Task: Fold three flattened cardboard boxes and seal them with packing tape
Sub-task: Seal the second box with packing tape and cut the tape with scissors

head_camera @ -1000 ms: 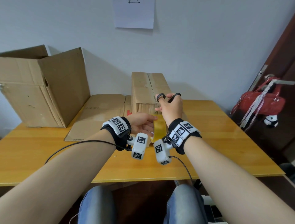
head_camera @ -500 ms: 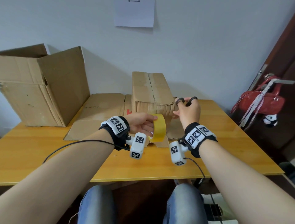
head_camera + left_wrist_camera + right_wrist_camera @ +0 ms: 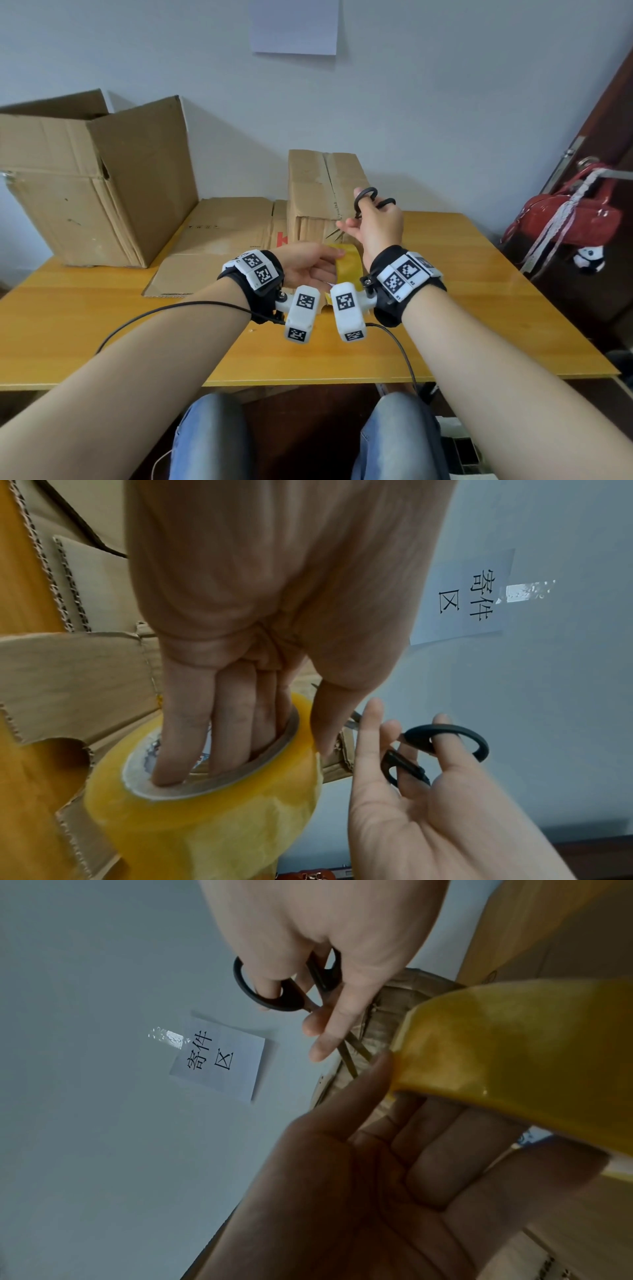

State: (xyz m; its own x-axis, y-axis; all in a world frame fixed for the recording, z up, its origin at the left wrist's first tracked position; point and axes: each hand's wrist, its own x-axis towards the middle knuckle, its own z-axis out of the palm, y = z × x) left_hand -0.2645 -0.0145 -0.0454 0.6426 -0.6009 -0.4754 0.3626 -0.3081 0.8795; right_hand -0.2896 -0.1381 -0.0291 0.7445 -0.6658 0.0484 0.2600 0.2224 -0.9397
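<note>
Knees at bottom edge, under worktop; left hand above worktop, four fingers pushed through core of yellow tape roll, thumb on outer face, gripping it; right hand just beside, higher, fingers threaded through black scissors handles, gripping them, blades parted; folded box upright just beyond hands; flattened cardboard beside it; big open box far left by wall.
</note>
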